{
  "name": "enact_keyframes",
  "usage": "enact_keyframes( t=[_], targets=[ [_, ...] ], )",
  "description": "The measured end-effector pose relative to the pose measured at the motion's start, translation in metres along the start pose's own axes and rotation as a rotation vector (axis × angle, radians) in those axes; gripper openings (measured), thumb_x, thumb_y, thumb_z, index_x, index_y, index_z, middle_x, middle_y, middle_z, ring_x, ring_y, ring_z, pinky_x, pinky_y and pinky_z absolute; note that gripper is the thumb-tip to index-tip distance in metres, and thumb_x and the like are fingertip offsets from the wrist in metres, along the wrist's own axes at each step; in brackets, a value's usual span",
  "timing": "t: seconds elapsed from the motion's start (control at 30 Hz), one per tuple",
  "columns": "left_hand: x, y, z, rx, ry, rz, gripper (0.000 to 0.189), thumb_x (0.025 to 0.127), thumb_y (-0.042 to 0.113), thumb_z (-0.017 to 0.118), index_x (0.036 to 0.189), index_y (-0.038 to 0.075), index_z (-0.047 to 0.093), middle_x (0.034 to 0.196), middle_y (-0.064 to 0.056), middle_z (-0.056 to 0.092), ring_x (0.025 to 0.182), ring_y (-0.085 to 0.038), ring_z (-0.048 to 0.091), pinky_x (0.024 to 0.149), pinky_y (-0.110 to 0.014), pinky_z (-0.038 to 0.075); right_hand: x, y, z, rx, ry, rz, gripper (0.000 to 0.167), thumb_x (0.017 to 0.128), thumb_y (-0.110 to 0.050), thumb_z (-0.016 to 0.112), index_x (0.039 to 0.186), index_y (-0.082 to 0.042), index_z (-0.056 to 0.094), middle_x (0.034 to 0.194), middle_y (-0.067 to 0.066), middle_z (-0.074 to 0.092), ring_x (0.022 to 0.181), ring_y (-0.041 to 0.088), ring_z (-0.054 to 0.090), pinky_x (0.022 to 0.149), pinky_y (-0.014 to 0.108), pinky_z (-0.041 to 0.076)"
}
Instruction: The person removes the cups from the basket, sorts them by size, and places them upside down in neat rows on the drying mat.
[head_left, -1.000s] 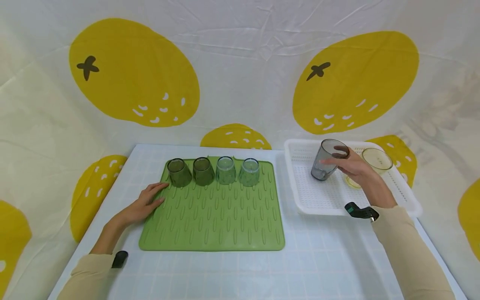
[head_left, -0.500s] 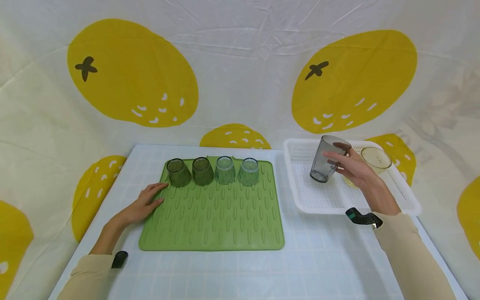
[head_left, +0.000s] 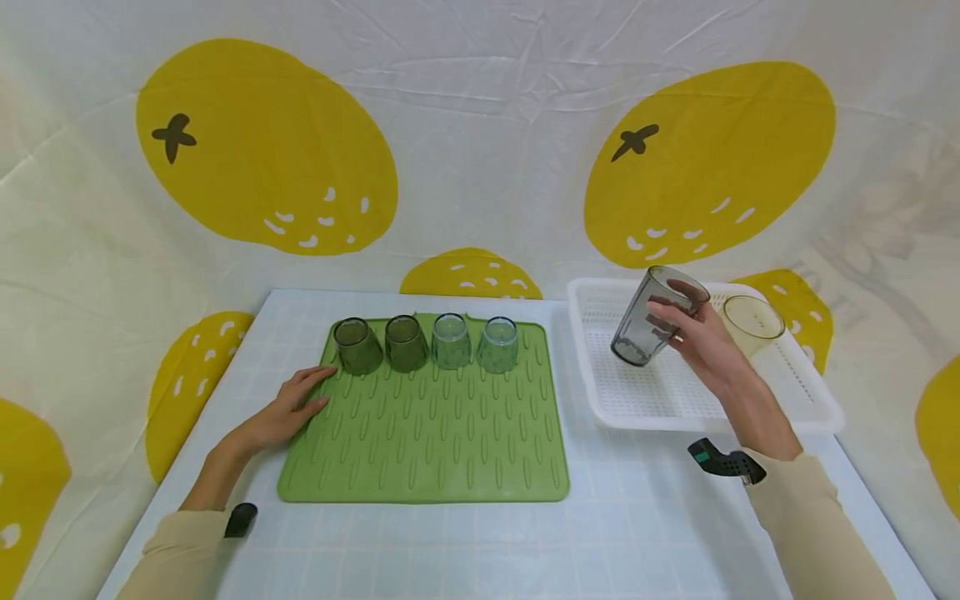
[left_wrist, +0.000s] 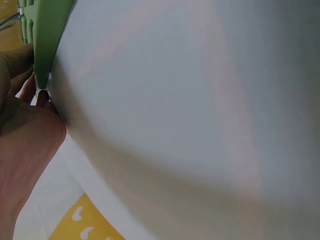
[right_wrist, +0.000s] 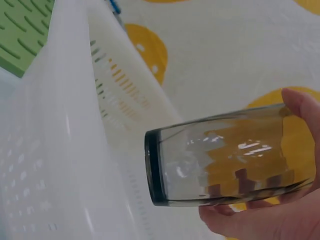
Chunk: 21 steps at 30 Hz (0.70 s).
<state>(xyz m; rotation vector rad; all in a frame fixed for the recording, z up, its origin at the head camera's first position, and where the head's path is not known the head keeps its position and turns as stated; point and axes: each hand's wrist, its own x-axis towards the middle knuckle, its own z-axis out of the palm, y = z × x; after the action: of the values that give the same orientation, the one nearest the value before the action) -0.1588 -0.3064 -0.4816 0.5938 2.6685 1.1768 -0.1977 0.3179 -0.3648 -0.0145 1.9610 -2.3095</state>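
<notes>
In the head view, my right hand (head_left: 705, 342) grips a tall grey drinking glass (head_left: 652, 321) over the white basket (head_left: 652, 423). Its base tilts down to the left, and my thumb lies along the near side. The right wrist view shows the grey glass (right_wrist: 230, 155) from its thick base, with fingers curled around the mouth end. My left hand (head_left: 285, 408) rests at the left edge of the green ribbed mat (head_left: 427, 442), its fingers relaxed. Part of that hand (left_wrist: 25, 130) touches the mat's edge (left_wrist: 50, 40) in the left wrist view.
A pale yellow glass (head_left: 753, 321) stands in the basket, right of my hand. Along the mat's back edge stand two dark olive glasses (head_left: 358, 346) and two pale bluish-green glasses (head_left: 498, 346), narrow ends up. A yellow-patterned cloth (head_left: 487, 167) hangs behind the table.
My right hand has raised the grey glass a little and tilted it further, its base swinging left. The left hand stays in place on the mat's edge.
</notes>
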Motion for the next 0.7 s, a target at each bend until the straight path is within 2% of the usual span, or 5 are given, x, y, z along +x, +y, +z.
enact_keyframes(
  t=[0.13,0.27,0.43,0.7],
  targets=[
    [0.000,-0.001,0.000,0.002,0.002,0.002,0.050,0.109,0.007,0.050,0.154,-0.008,0.034,0.156,-0.034,0.024,0.141,-0.056,0.017,0.104,-0.074,0.024,-0.005,0.001,0.009,0.061,-0.021,-0.057,0.050,0.103,-0.008,0.063,0.143,-0.023,0.039,0.134,0.002,0.050,0.115,0.014,0.058,0.095,0.025,0.047],
    [0.000,0.001,0.000,0.002,0.002,-0.001,0.050,0.109,0.008,0.050,0.154,-0.008,0.034,0.156,-0.033,0.023,0.141,-0.056,0.017,0.104,-0.074,0.024,-0.010,0.003,0.018,0.051,-0.025,-0.118,0.053,0.102,-0.003,0.062,0.146,-0.020,0.040,0.136,0.003,0.050,0.118,0.011,0.056,0.094,0.024,0.048],
    [0.000,0.001,0.000,0.010,-0.006,-0.015,0.050,0.109,0.008,0.049,0.154,-0.008,0.033,0.157,-0.033,0.023,0.141,-0.056,0.016,0.105,-0.074,0.023,-0.017,0.002,0.029,0.036,-0.037,-0.189,0.057,0.100,0.002,0.062,0.149,-0.019,0.041,0.136,0.003,0.049,0.124,0.013,0.052,0.093,0.024,0.047],
    [0.002,0.000,0.001,0.008,0.004,-0.003,0.050,0.108,0.006,0.050,0.153,-0.009,0.034,0.156,-0.034,0.023,0.141,-0.056,0.016,0.106,-0.074,0.021,-0.024,0.000,0.047,0.024,-0.086,-0.322,0.060,0.098,0.012,0.057,0.151,-0.012,0.041,0.133,0.004,0.059,0.115,0.015,0.065,0.099,0.022,0.050]
  ],
)
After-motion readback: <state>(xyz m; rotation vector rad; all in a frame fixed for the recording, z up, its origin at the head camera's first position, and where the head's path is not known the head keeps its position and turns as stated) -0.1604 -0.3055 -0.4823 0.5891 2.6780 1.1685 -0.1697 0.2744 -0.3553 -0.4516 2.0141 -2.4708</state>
